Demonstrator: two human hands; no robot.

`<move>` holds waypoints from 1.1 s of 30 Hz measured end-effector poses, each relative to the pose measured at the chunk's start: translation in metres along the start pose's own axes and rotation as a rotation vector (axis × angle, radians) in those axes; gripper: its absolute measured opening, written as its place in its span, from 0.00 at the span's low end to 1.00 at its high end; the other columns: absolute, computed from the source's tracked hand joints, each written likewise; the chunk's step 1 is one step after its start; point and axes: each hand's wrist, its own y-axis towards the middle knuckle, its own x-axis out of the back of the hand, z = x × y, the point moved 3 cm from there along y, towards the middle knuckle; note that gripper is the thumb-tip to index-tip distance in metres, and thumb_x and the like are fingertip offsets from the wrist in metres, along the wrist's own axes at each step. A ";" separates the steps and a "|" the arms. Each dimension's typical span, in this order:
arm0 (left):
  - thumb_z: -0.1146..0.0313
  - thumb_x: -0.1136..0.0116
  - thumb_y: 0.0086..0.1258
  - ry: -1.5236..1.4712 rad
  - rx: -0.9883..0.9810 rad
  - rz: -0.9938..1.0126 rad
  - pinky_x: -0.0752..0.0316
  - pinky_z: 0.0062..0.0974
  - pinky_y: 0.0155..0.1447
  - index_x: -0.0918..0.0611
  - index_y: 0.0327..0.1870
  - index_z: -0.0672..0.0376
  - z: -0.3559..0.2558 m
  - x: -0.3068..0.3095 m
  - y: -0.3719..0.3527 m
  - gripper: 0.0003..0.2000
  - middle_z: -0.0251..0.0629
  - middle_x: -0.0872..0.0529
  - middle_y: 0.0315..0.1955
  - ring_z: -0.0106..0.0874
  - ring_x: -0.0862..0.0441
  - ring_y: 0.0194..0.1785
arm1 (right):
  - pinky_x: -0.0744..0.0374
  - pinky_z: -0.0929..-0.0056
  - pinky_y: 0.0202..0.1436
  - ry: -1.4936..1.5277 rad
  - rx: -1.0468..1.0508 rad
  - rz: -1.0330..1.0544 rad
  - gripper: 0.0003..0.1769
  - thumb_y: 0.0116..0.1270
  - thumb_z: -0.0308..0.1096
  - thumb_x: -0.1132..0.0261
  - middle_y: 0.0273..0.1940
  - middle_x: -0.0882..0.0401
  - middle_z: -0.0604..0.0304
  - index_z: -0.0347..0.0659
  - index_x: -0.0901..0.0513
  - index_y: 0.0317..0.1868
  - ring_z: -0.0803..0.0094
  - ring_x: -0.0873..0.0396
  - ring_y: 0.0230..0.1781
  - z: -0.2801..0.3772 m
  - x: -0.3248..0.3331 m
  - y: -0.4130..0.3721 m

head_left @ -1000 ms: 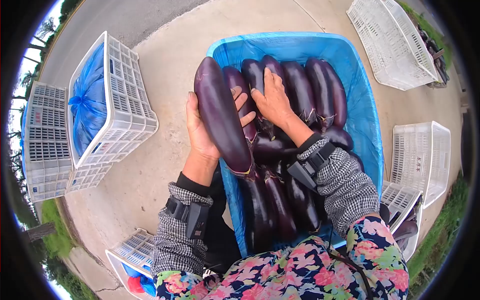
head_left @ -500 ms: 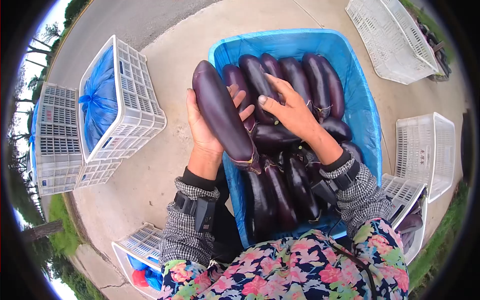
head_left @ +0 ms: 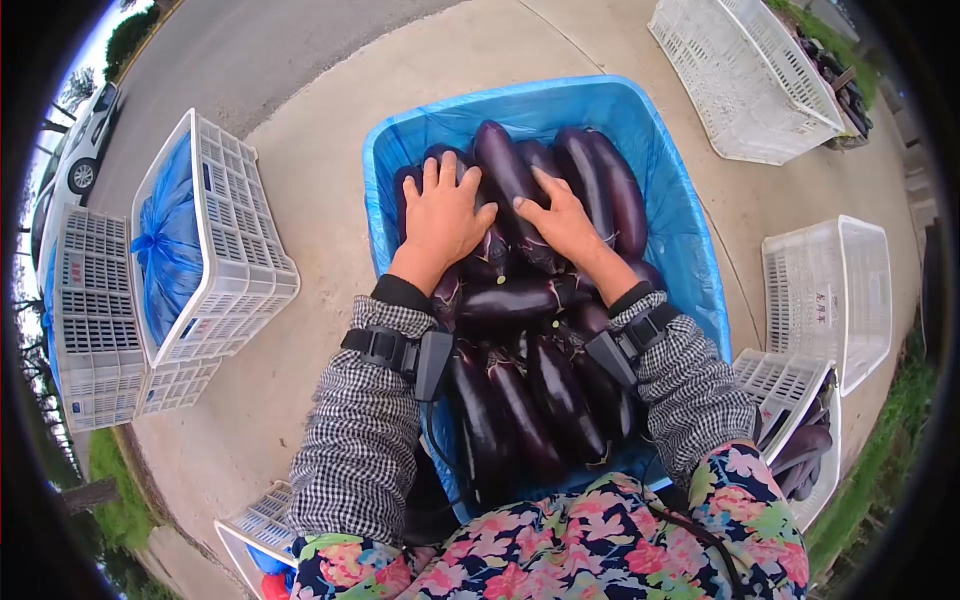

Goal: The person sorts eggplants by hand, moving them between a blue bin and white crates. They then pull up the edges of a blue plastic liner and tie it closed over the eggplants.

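Observation:
A crate lined with blue plastic [head_left: 680, 250] stands in front of me, filled with glossy dark purple eggplants. My left hand [head_left: 445, 215] lies palm down, fingers spread, over the eggplants at the upper left. Between my hands one eggplant [head_left: 512, 190] lies lengthwise, rising a little above its neighbours. My right hand [head_left: 572, 228] rests against its right side, thumb and fingers apart. Below them an eggplant [head_left: 515, 298] lies crosswise, and several more, such as this eggplant [head_left: 565, 390], fill the near half.
White slatted crates [head_left: 235, 240] with a tied blue bag [head_left: 165, 245] are stacked at the left. At the right are a white crate [head_left: 830, 295], a crate of eggplants [head_left: 805, 450] and another white crate [head_left: 740, 85] farther off. A white car [head_left: 78, 165] is on the road.
The eggplant held up in my left hand has been let go into the crate. My left hand has turned palm down onto the eggplants. My right hand stays over them.

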 end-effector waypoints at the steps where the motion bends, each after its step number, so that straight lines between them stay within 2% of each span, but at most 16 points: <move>1: 0.53 0.43 0.66 0.004 0.000 0.004 0.46 0.59 0.70 0.28 0.64 0.53 0.004 -0.001 -0.002 0.27 0.53 0.37 0.68 0.49 0.41 0.72 | 0.36 0.60 0.70 -0.205 -0.068 -0.009 0.41 0.64 0.47 0.38 0.66 0.37 0.35 0.28 0.40 0.69 0.45 0.36 0.67 -0.004 -0.009 0.004; 8: 0.52 0.40 0.62 -0.066 -0.026 0.009 0.47 0.63 0.68 0.26 0.62 0.56 0.004 -0.003 -0.004 0.28 0.50 0.34 0.66 0.50 0.40 0.71 | 0.26 0.53 0.57 -0.457 0.032 0.099 0.40 0.68 0.45 0.44 0.54 0.28 0.37 0.38 0.50 0.74 0.46 0.27 0.56 0.016 -0.010 0.003; 12: 0.45 0.47 0.67 0.056 -0.075 -0.003 0.47 0.62 0.68 0.37 0.72 0.42 0.001 -0.004 -0.004 0.33 0.48 0.35 0.68 0.48 0.40 0.71 | 0.26 0.55 0.57 -0.401 -0.045 0.150 0.40 0.68 0.42 0.44 0.56 0.27 0.39 0.36 0.51 0.74 0.48 0.26 0.57 0.028 -0.007 0.002; 14: 0.44 0.48 0.67 0.075 -0.067 0.057 0.48 0.64 0.67 0.38 0.73 0.38 -0.001 -0.008 -0.002 0.32 0.48 0.38 0.70 0.48 0.41 0.72 | 0.27 0.54 0.59 -0.387 0.050 0.065 0.38 0.64 0.39 0.38 0.56 0.28 0.38 0.33 0.42 0.70 0.45 0.29 0.59 0.027 -0.001 -0.008; 16: 0.43 0.50 0.69 0.091 -0.043 0.096 0.49 0.63 0.68 0.41 0.74 0.36 0.006 -0.018 0.003 0.33 0.48 0.41 0.72 0.47 0.43 0.73 | 0.27 0.51 0.58 -0.380 0.184 0.059 0.32 0.60 0.38 0.36 0.57 0.32 0.36 0.33 0.33 0.62 0.42 0.30 0.58 0.045 0.031 -0.039; 17: 0.42 0.52 0.70 0.119 -0.027 0.132 0.50 0.63 0.68 0.43 0.75 0.34 -0.003 -0.029 0.006 0.32 0.47 0.42 0.72 0.47 0.45 0.74 | 0.27 0.51 0.58 -0.336 0.247 0.040 0.35 0.61 0.42 0.35 0.55 0.31 0.38 0.38 0.36 0.66 0.43 0.29 0.57 0.033 0.054 -0.061; 19: 0.41 0.55 0.71 0.162 -0.017 0.161 0.50 0.66 0.67 0.45 0.75 0.32 0.001 -0.031 0.007 0.32 0.47 0.45 0.73 0.49 0.44 0.74 | 0.28 0.53 0.59 -0.218 0.292 0.056 0.34 0.63 0.43 0.37 0.57 0.30 0.41 0.37 0.34 0.66 0.47 0.29 0.59 0.045 0.128 -0.137; 21: 0.41 0.56 0.71 0.128 0.018 0.211 0.48 0.68 0.65 0.44 0.75 0.34 0.004 -0.028 0.008 0.32 0.47 0.45 0.73 0.51 0.43 0.73 | 0.29 0.56 0.60 -0.162 0.276 -0.058 0.33 0.64 0.43 0.39 0.57 0.29 0.42 0.36 0.34 0.66 0.50 0.29 0.59 0.039 0.197 -0.218; 23: 0.42 0.57 0.72 0.163 0.006 0.258 0.47 0.72 0.63 0.43 0.74 0.37 0.019 -0.041 0.017 0.30 0.49 0.45 0.73 0.53 0.42 0.72 | 0.24 0.60 0.54 -0.092 0.023 -0.212 0.30 0.67 0.43 0.40 0.53 0.24 0.41 0.34 0.31 0.65 0.52 0.22 0.51 0.015 0.267 -0.312; 25: 0.45 0.58 0.74 0.181 -0.006 0.269 0.45 0.67 0.64 0.39 0.73 0.42 0.001 -0.042 0.011 0.29 0.53 0.40 0.71 0.55 0.39 0.70 | 0.23 0.71 0.52 0.090 -0.249 -0.498 0.28 0.69 0.38 0.40 0.50 0.20 0.51 0.34 0.32 0.66 0.69 0.22 0.48 -0.038 0.323 -0.410; 26: 0.46 0.58 0.75 0.136 -0.055 0.244 0.43 0.60 0.66 0.37 0.72 0.48 0.012 -0.049 0.011 0.28 0.55 0.37 0.69 0.55 0.38 0.69 | 0.23 0.72 0.52 0.143 -0.336 -0.681 0.26 0.70 0.35 0.40 0.48 0.20 0.54 0.32 0.30 0.65 0.73 0.23 0.47 -0.075 0.343 -0.460; 27: 0.48 0.58 0.75 0.091 -0.100 0.218 0.41 0.54 0.68 0.35 0.71 0.54 0.021 -0.057 0.009 0.28 0.57 0.34 0.66 0.55 0.36 0.68 | 0.23 0.72 0.50 0.014 -0.487 -0.829 0.26 0.69 0.35 0.40 0.47 0.20 0.54 0.31 0.29 0.64 0.72 0.22 0.46 -0.102 0.366 -0.513; 28: 0.50 0.55 0.75 0.013 -0.102 0.208 0.40 0.47 0.68 0.33 0.68 0.61 0.026 -0.060 0.004 0.28 0.59 0.32 0.64 0.54 0.35 0.67 | 0.23 0.69 0.52 -0.059 -0.664 -1.027 0.27 0.63 0.40 0.37 0.45 0.17 0.46 0.31 0.24 0.59 0.62 0.18 0.46 -0.141 0.382 -0.566; 29: 0.53 0.53 0.74 -0.066 -0.102 0.199 0.39 0.41 0.69 0.32 0.66 0.68 0.025 -0.060 0.002 0.28 0.60 0.29 0.63 0.54 0.34 0.67 | 0.24 0.68 0.53 -0.171 -0.817 -1.121 0.28 0.61 0.41 0.36 0.45 0.17 0.44 0.31 0.24 0.58 0.60 0.18 0.48 -0.170 0.395 -0.613; 31: 0.55 0.51 0.73 -0.054 -0.101 0.164 0.39 0.40 0.69 0.31 0.65 0.71 0.014 -0.071 0.000 0.28 0.61 0.29 0.62 0.53 0.34 0.66 | 0.25 0.66 0.56 -0.072 -0.998 -1.215 0.29 0.60 0.42 0.36 0.46 0.17 0.43 0.31 0.23 0.57 0.56 0.19 0.50 -0.240 0.404 -0.661; 33: 0.60 0.46 0.70 -0.083 -0.071 0.163 0.40 0.39 0.70 0.31 0.64 0.73 -0.003 -0.055 -0.014 0.28 0.62 0.30 0.62 0.53 0.33 0.66 | 0.25 0.66 0.57 -0.166 -0.973 -1.240 0.30 0.59 0.44 0.35 0.47 0.18 0.42 0.31 0.23 0.57 0.55 0.19 0.50 -0.271 0.420 -0.675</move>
